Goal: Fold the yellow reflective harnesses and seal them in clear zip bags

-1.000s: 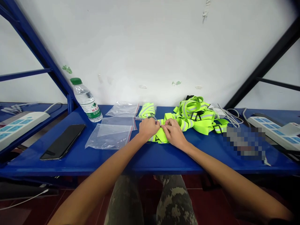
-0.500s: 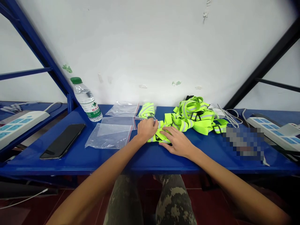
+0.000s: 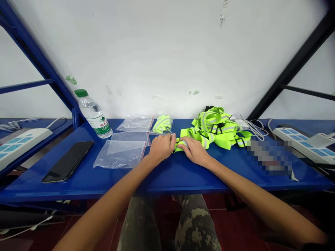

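Observation:
Between my two hands is a bunched neon-yellow reflective strap (image 3: pixel 179 144) with grey stripes, mostly covered by my fingers. My left hand (image 3: pixel 161 145) is closed around its left end, thumb up. My right hand (image 3: pixel 194 149) grips the other side with fingers curled over it. Just behind my left hand lies a clear bag (image 3: pixel 162 124) with a folded yellow strap inside. To the right of my hands is a loose heap of the same reflective straps (image 3: pixel 217 127) with black buckles. Flat clear zip bags (image 3: pixel 120 153) with red seal lines lie left of my left hand.
A water bottle (image 3: pixel 93 113) with a green cap stands at the back left, with a black phone (image 3: pixel 68 161) in front of it. White power strips (image 3: pixel 23 141) sit at both sides. A white cable (image 3: pixel 258 129) lies behind a blurred-out item on the right.
My right hand has gone from spread fingers over the strap to gripping it. The strap between my hands is now more tightly gathered. The view has shifted slightly.

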A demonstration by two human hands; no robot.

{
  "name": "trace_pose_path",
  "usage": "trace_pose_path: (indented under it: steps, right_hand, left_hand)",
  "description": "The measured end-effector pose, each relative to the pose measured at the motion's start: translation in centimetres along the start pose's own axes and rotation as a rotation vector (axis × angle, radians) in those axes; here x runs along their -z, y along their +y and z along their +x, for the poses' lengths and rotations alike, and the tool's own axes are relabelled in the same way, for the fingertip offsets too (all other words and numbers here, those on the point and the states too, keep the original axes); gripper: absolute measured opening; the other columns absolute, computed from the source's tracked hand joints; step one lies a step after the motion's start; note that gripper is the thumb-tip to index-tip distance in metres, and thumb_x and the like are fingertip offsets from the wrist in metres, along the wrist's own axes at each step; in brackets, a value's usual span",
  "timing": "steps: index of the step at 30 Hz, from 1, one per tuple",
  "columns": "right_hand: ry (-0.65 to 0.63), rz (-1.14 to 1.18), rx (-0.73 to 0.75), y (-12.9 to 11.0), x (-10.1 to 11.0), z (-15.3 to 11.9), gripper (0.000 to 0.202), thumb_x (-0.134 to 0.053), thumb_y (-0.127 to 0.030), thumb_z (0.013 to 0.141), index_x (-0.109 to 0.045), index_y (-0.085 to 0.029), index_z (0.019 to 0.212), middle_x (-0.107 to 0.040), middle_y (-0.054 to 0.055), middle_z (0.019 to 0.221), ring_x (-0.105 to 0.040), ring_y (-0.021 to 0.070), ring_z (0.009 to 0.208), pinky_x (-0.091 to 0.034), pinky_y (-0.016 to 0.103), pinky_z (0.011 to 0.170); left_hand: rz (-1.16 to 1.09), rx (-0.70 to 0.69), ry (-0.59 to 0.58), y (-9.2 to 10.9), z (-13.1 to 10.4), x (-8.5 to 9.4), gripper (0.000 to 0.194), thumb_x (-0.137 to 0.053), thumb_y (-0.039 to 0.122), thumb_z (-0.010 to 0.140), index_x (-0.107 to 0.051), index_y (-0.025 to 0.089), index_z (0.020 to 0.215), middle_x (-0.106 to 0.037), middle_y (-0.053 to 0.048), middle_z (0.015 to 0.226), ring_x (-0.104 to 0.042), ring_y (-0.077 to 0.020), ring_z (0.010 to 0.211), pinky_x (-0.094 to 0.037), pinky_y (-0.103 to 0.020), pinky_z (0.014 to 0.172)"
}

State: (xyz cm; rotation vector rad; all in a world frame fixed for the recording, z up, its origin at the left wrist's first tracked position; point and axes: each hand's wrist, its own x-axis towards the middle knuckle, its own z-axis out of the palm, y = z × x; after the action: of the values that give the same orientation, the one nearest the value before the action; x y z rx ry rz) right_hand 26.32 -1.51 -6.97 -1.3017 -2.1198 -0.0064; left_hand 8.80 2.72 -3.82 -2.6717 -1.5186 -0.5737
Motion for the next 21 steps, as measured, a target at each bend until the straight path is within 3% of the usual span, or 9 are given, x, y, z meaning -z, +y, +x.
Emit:
trace_pose_path:
  steps: [4, 7, 14, 17, 21]
  right_hand:
    - [-0.013, 0.014, -0.167, 0.0, -0.1, 1.3, 0.030, -0.042, -0.045, 0.099, -0.052, -0.021, 0.113, -0.070, 0.006, 0.088, -0.065, 0.0234, 0.074, -0.043, 0.032, 0.067]
    - [-0.035, -0.031, -0.213, 0.1, -0.5, 1.9, 0.033, -0.039, -0.047, 0.099, -0.055, -0.021, 0.108, -0.068, 0.004, 0.077, -0.063, 0.0223, 0.070, -0.040, 0.030, 0.065]
    - [0.026, -0.092, -0.041, 0.2, -1.6, 1.6, 0.036, -0.035, -0.035, 0.102, -0.066, -0.018, 0.104, -0.062, 0.011, 0.100, -0.055, 0.0219, 0.096, -0.042, 0.037, 0.088]
    - [0.097, -0.125, -0.019, -0.1, -1.7, 1.5, 0.034, -0.040, -0.033, 0.100, -0.071, -0.019, 0.102, -0.058, 0.011, 0.104, -0.052, 0.0224, 0.097, -0.043, 0.037, 0.088]
    - [0.111, -0.164, 0.022, -0.2, -1.7, 1.5, 0.036, -0.046, -0.032, 0.099, -0.074, -0.018, 0.081, -0.062, 0.009, 0.088, -0.052, 0.0200, 0.084, -0.043, 0.034, 0.079]
  left_hand:
    - [-0.013, 0.007, -0.057, -0.5, 1.7, 0.0, 0.056, -0.021, 0.041, 0.101, -0.069, 0.016, 0.085, -0.074, -0.013, 0.090, -0.069, -0.0250, 0.088, -0.044, -0.033, 0.077]
    - [-0.040, 0.008, -0.126, -0.9, 2.6, -0.1, 0.059, -0.020, 0.042, 0.101, -0.071, 0.016, 0.085, -0.074, -0.015, 0.091, -0.069, -0.0253, 0.090, -0.044, -0.033, 0.078]
    - [0.014, 0.034, -0.255, -1.1, 3.1, -0.9, 0.055, -0.023, 0.041, 0.100, -0.070, 0.012, 0.098, -0.072, -0.018, 0.102, -0.068, -0.0272, 0.098, -0.046, -0.034, 0.082]
    - [0.073, 0.027, -0.204, -0.8, 2.8, -1.0, 0.048, -0.026, 0.038, 0.100, -0.067, 0.013, 0.099, -0.072, -0.017, 0.100, -0.068, -0.0277, 0.097, -0.048, -0.035, 0.079]
    - [0.106, 0.039, -0.037, -0.1, 1.7, -0.7, 0.033, -0.033, 0.034, 0.099, -0.058, 0.016, 0.112, -0.071, -0.012, 0.096, -0.069, -0.0275, 0.091, -0.048, -0.033, 0.071]
